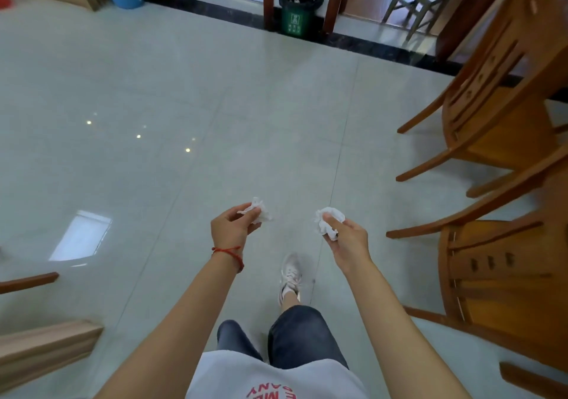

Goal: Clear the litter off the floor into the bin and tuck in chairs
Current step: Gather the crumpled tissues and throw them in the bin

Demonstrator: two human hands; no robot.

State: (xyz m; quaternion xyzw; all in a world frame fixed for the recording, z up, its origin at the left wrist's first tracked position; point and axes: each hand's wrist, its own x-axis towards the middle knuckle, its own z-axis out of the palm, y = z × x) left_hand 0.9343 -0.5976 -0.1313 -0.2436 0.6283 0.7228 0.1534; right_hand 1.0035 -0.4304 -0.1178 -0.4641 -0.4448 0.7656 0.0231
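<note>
Two tissue wads | left wad [258, 211] pinched in left fingers [249, 214] | right wad [329, 221] in right fingers [333, 217]

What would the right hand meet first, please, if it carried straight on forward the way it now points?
Probably nothing soon: the right hand, gripping a crumpled tissue, points across bare floor roughly toward the green bin by the doorway. The chairs stand off to its right, though depth is unclear.

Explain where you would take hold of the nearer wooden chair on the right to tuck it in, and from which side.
Grip the curved top rail of the nearer wooden chair from behind its back. The rail faces the open floor, so it is probably the easiest part to push on.
</note>
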